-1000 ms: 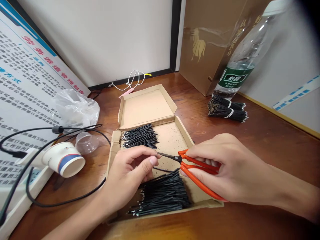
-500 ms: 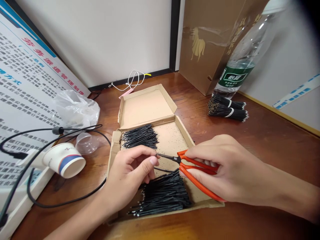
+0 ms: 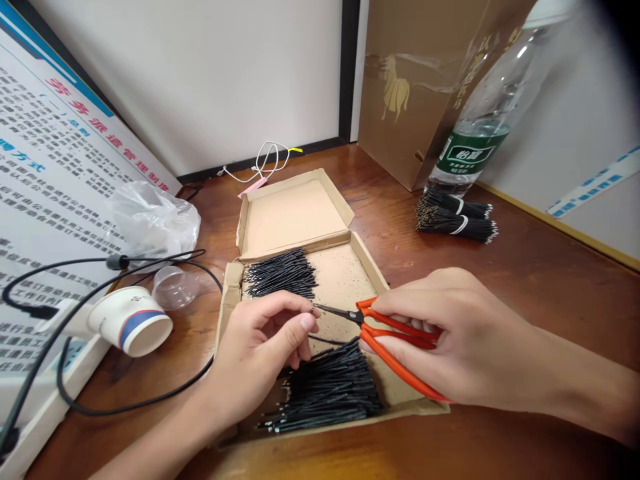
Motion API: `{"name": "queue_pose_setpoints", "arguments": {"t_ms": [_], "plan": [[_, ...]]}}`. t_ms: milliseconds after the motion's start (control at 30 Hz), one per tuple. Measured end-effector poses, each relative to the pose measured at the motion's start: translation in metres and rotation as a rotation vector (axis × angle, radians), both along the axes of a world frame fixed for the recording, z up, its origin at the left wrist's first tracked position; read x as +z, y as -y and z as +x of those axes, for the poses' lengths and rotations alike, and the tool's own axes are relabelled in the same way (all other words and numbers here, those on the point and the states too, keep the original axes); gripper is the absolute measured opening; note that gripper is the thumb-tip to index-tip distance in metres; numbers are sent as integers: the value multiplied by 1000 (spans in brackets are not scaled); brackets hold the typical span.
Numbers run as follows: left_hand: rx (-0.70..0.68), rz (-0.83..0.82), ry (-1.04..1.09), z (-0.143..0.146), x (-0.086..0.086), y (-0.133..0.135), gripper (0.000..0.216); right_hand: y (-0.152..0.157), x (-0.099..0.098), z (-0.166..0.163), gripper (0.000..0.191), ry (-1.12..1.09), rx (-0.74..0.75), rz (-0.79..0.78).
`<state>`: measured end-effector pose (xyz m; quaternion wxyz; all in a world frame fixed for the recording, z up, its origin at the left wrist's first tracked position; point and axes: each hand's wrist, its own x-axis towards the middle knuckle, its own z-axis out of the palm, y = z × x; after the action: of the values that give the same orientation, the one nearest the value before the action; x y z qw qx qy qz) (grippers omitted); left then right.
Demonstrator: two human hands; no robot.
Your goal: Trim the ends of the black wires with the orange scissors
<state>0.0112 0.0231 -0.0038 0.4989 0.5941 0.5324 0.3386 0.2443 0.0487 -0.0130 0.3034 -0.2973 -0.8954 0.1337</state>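
While fingers [image 3: 303,323] of the left hand [image 3: 260,353] pinch the wire [image 3: 326,341], scissors [image 3: 395,331] meet it.

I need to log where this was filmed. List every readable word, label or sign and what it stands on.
"劳务派遣管理制": red heading on the white notice board.
"方式": blue, same board's left edge; its small grey print is too small to read.
"怡寶": green label of the plastic water bottle.
Gold characters on the brown paper bag: too blurred to read.
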Motion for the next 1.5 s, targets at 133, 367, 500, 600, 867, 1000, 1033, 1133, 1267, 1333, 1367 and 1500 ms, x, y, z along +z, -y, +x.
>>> {"name": "queue_pose_setpoints", "arguments": {"t_ms": [133, 367, 500, 600, 867, 1000, 1033, 1133, 1267, 1333, 1367, 1500], "plan": [[7, 57, -38, -2, 1, 0, 15, -2, 0, 0, 26, -12, -7, -29], [-83, 652, -691, -20, 0, -18, 8, -13, -8, 4, 19, -46, -91, 80], [-148, 666, -763, -28, -11, -28, 13, -12, -10, 3, 26, 39, -95, 136], [-163, 670, -764, -29, -18, -30, 14, -11, -10, 3, 29, 74, -109, 174], [-263, 679, -708, -28, -15, -24, 12, -11, -14, 4, 29, 124, -128, 151], [-456, 601, -717, -23, -10, -18, 7, -10, -14, 4, 30, 160, -136, 123], [-507, 558, -745, -21, -9, -17, 8, -10, -13, 5, 30, 170, -136, 115], [-573, 447, -837, -17, -9, -14, 16, -10, -12, 6, 31, 203, -123, 96], [-522, 441, -864, -15, -13, -11, 21, -11, -11, 5, 32, 204, -136, 88], [-478, 444, -854, -15, -15, -11, 21, -11, -9, 4, 31, 142, -135, 35], [-446, 442, -840, -16, -15, -11, 21, -11, -7, 3, 29, 87, -130, -37], [-312, 446, -750, -18, -12, -13, 18, -13, 2, 4, 29, -112, -48, -499]]}}
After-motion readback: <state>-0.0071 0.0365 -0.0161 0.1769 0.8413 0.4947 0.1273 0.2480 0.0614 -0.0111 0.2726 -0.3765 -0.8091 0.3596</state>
